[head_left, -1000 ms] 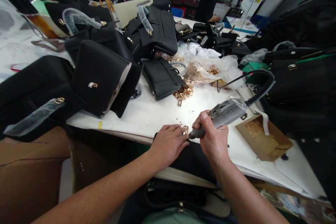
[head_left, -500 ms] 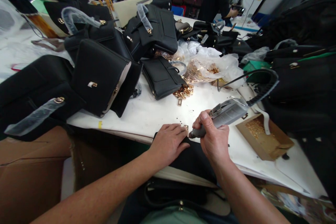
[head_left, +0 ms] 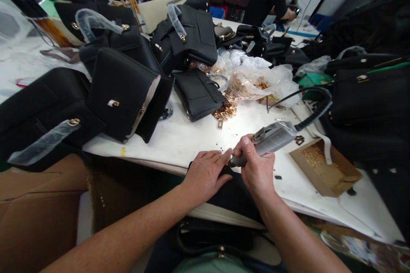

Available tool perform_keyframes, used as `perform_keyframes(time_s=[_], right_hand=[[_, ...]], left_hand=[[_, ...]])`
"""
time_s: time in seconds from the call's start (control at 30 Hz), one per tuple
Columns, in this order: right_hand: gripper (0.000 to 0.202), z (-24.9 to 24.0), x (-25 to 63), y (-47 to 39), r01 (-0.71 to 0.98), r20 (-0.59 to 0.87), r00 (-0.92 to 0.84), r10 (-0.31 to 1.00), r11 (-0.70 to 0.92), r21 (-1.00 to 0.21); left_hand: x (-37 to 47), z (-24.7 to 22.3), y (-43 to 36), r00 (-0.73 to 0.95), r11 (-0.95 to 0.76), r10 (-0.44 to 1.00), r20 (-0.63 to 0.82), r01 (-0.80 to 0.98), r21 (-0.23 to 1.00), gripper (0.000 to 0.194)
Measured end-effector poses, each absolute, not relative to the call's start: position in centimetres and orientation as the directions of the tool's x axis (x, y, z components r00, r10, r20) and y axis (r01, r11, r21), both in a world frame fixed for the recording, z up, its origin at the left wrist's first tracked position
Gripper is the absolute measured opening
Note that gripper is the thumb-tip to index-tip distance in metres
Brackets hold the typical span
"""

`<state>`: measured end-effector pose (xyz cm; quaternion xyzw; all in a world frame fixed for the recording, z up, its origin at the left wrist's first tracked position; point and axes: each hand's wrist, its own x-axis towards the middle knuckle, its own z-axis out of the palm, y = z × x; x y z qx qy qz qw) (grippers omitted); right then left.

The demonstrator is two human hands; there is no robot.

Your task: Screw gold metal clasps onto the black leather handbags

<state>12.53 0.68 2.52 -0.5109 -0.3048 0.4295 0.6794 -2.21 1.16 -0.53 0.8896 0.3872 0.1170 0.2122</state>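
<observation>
Beside the left hand (head_left: 203,175), flat on black material (head_left: 237,196), the right hand (head_left: 258,168) clasps a slanting tool (head_left: 275,140) (nose toward left fingers).

At the near edge of the white flat-topped table (head_left: 185,136), a black leather panel (head_left: 237,196) lies under the left hand (head_left: 203,177). Right of this hand, the right hand (head_left: 258,170) holds a gray cylindrical power tool (head_left: 272,138). Farther right sits an open brown cardboard box (head_left: 341,179), small gold metal pieces (head_left: 312,155) inside. Behind the hands lies a pile of rectangular gold metal buckles (head_left: 226,111), beside a flat black leather bag (head_left: 200,96); a clear crinkled plastic bag (head_left: 282,81) is behind the pile, to the right. An upright black leather flap bag (head_left: 118,89) stands to the left.
</observation>
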Motion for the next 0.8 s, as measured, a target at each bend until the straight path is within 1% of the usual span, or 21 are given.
perform_keyframes(time_s=[0.2,0.33,0.4,0.53,0.57,0.8], right_hand=[[0.033,2.6,12.5,0.7,-0.279,-0.046,0.432,0.901,0.085,-0.956],[0.032,2.9,12.6,0.5,-0.299,-0.024,0.440,0.898,0.121,-0.947],[0.030,3.1,12.8,0.4,-0.297,-0.003,0.450,0.893,0.147,-0.944],[0.027,3.5,13.2,0.1,-0.263,0.043,0.483,0.875,0.192,-0.945],[0.027,3.6,13.3,0.1,-0.259,0.052,0.486,0.872,0.201,-0.945],[0.026,3.8,13.2,-0.2,-0.257,0.062,0.444,0.894,0.193,-0.947]], left_hand=[[-2.2,-0.4,1.2,0.676,-0.610,0.736,0.037,0.639,0.468,0.069],[-2.2,-0.5,1.2,0.671,-0.609,0.740,0.039,0.645,0.462,0.067],[-2.3,-0.6,1.2,0.674,-0.617,0.737,0.055,0.637,0.462,0.062],[-2.6,-0.7,1.2,0.693,-0.652,0.712,0.113,0.593,0.473,0.038],[-2.7,-0.8,1.2,0.695,-0.657,0.708,0.122,0.585,0.475,0.034],[-2.7,-1.0,1.2,0.700,-0.666,0.701,0.134,0.575,0.475,0.027]])
